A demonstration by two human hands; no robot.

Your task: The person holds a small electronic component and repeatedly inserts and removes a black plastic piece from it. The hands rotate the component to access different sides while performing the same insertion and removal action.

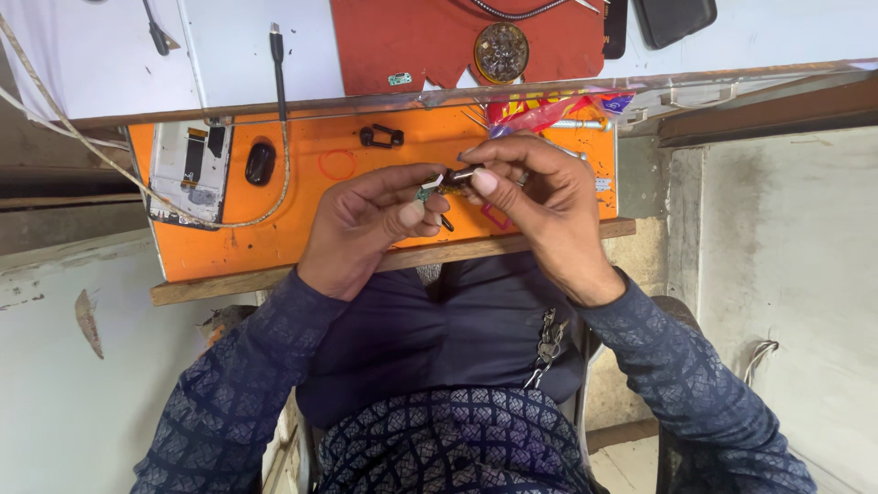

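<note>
My left hand (370,220) and my right hand (540,206) meet above an orange work mat (274,238). Between the fingertips of both hands sits a small electronic part (446,181), green on the left side with a dark metal piece on the right. The left thumb and fingers pinch the green end. The right thumb and forefinger pinch the dark end. Most of the part is hidden by my fingers.
An opened phone body (187,169) lies at the mat's left, beside a small black oval piece (260,163) and a black clip (380,136). A cable (278,82) runs down from above. Coloured plastic wrappers (549,110) lie at the upper right. A bare wall stands on the right.
</note>
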